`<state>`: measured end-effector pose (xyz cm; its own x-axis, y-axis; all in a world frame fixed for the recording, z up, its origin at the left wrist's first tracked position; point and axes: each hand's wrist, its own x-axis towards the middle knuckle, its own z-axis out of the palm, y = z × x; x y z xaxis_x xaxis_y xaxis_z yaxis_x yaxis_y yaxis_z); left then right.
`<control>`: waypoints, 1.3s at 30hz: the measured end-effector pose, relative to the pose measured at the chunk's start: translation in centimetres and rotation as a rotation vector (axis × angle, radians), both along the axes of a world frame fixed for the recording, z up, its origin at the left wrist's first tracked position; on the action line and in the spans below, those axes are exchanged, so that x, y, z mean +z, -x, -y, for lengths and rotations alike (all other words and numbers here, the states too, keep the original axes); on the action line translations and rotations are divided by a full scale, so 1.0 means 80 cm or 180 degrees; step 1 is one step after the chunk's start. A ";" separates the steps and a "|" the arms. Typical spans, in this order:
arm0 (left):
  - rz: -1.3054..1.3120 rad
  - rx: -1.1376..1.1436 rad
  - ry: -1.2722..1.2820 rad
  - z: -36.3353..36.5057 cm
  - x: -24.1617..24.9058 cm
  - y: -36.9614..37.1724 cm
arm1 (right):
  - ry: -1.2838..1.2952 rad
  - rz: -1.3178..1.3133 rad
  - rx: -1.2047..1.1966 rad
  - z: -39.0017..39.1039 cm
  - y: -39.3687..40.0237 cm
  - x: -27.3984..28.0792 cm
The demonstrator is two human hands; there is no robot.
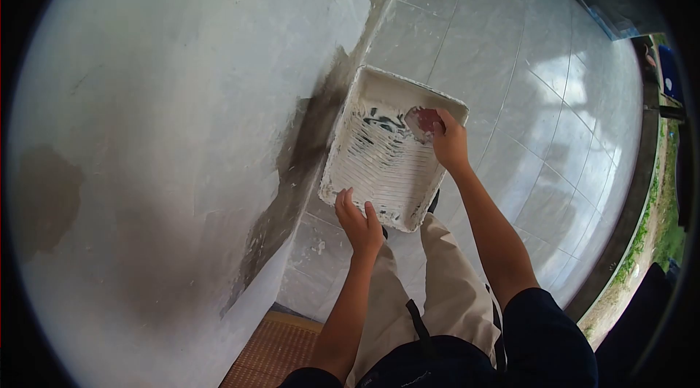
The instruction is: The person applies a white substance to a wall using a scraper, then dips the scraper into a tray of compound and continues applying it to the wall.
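Note:
A paint tray [394,169] coated in white paint lies tilted in my view, with a ribbed slope and dark patches showing through near its deep end. In my right hand [450,141] is a flat reddish-brown piece [424,124] smeared with white paint, pinched by its right side over the deep end of the tray. What kind of tool it is, I cannot tell. My left hand [359,224] rests at the tray's near left corner, its fingers apart and the fingertips over the paint-caked rim.
A grey plastered wall [189,96] with brown damp patches runs along the left. Grey floor tiles [481,52] extend to the right, up to a dark edge with grass beyond. A brown woven panel [270,351] is at the bottom left. My legs [452,278] stand close below the tray.

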<state>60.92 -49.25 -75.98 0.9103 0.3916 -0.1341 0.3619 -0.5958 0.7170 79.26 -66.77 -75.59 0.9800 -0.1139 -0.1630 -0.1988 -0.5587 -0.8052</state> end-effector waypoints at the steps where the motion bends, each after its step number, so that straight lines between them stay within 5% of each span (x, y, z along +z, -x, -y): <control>1: 0.0009 0.0113 -0.0364 0.005 -0.003 -0.003 | 0.0159 0.0233 0.0175 0.005 -0.012 -0.001; 8: -0.0800 0.0940 -0.0651 0.030 -0.028 -0.003 | 0.0352 0.0797 0.1083 0.017 -0.055 -0.042; 13: -0.0660 0.2260 0.1135 0.029 -0.047 -0.008 | 0.0571 0.0689 0.1362 0.012 -0.064 -0.048; 19: -0.0771 0.2872 0.1838 0.023 -0.050 -0.015 | 0.0644 0.0869 0.1435 0.013 -0.068 -0.063; 39: -0.0892 0.2780 0.2211 0.017 -0.041 -0.014 | 0.0538 0.0353 0.1382 0.011 -0.080 -0.069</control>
